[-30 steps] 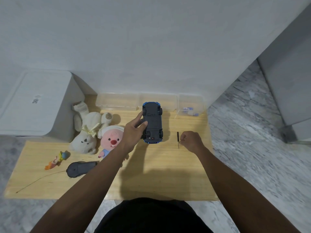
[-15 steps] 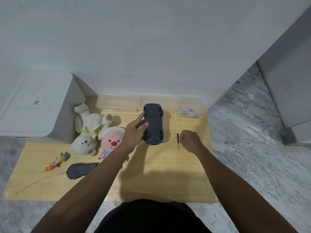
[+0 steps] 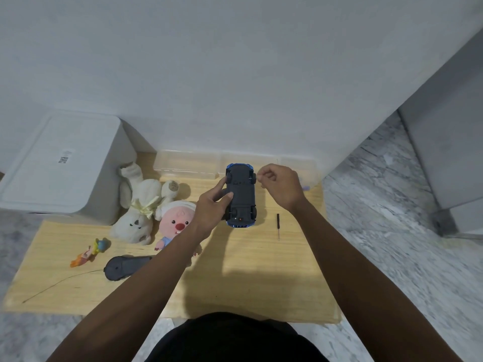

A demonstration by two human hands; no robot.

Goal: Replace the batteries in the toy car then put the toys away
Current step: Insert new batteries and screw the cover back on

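From the head camera, we see our left hand (image 3: 209,210) reach forward over the pale wooden table (image 3: 248,278), fingers and thumb wrapped round the left side of a blue toy car (image 3: 241,195) turned belly-up, its dark grey underside facing us. Our right hand (image 3: 281,185) hovers by the car's far right wheel, fingertips pinched together; what they hold, we cannot tell. A thin black screwdriver (image 3: 278,226) lies just right of the car.

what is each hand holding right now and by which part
The left hand grips the upturned toy car by its left side. The right hand pinches something too small to identify.
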